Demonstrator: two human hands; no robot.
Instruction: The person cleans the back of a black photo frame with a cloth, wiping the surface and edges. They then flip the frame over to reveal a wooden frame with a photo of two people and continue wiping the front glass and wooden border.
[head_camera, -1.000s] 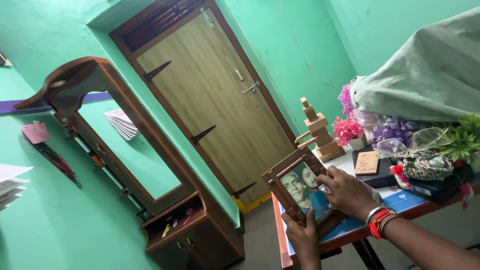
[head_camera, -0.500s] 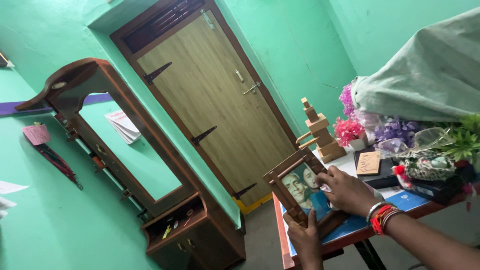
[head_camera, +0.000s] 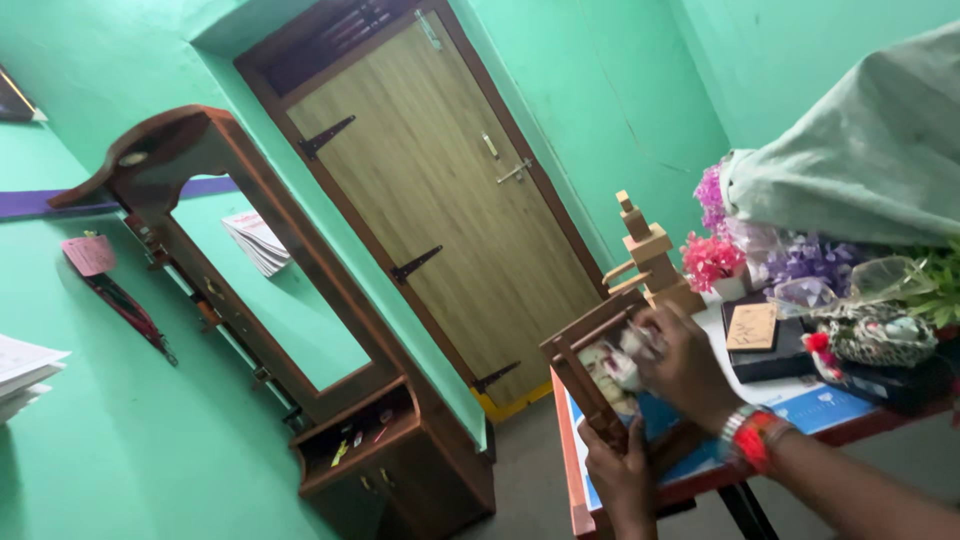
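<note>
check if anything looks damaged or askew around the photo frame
Nothing looks damaged. The wooden photo frame sits tilted only because the left hand props it on the table's edge while the right hand presses something pale against its glass.

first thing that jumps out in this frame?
The vivid green walls and the tall wooden door at centre. At lower right, the left hand grips a wooden photo frame from below while the right hand presses something pale against its glass. Behind them, a table is crowded with artificial flowers and a wooden block figure.
</note>
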